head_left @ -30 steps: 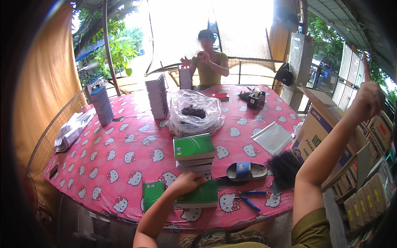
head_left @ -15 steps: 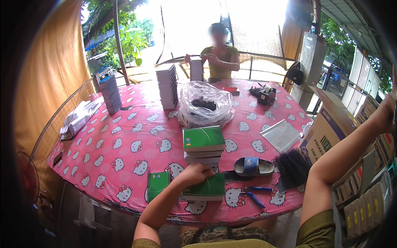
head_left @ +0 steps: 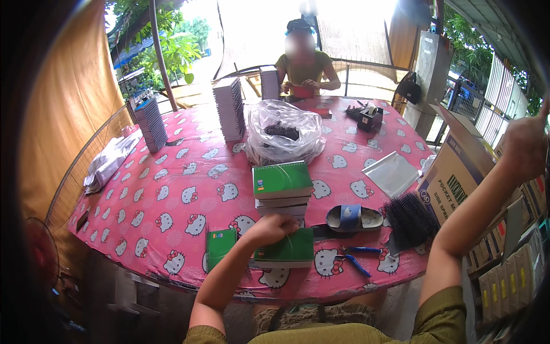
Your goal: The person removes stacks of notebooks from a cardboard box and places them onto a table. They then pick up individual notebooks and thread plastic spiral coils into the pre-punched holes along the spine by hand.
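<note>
My left hand (head_left: 275, 229) rests at the back left edge of a short stack of green-covered notebooks (head_left: 292, 249), its fingers curled on the top one. Just behind stands a taller stack with a green notebook (head_left: 281, 179) on top. A single green spiral notebook (head_left: 220, 246) lies left of my left wrist. My right arm reaches out over the boxes at the right, and my right hand (head_left: 526, 146) is raised near the dark rim. Its thumb points up; the other fingers are too hidden to read.
Pliers (head_left: 358, 264) with blue handles, a blue slipper (head_left: 350, 218) and black spiral coils (head_left: 408, 222) lie right of the stacks. A clear plastic bag (head_left: 285, 135) of coils sits mid-table. Tall notebook stacks (head_left: 229, 109) stand behind; a person (head_left: 303, 66) works across the table. Cardboard box (head_left: 455, 166) at right.
My right hand has come lower and further into view. My left hand stays at the notebook stack. The person opposite now holds something red.
</note>
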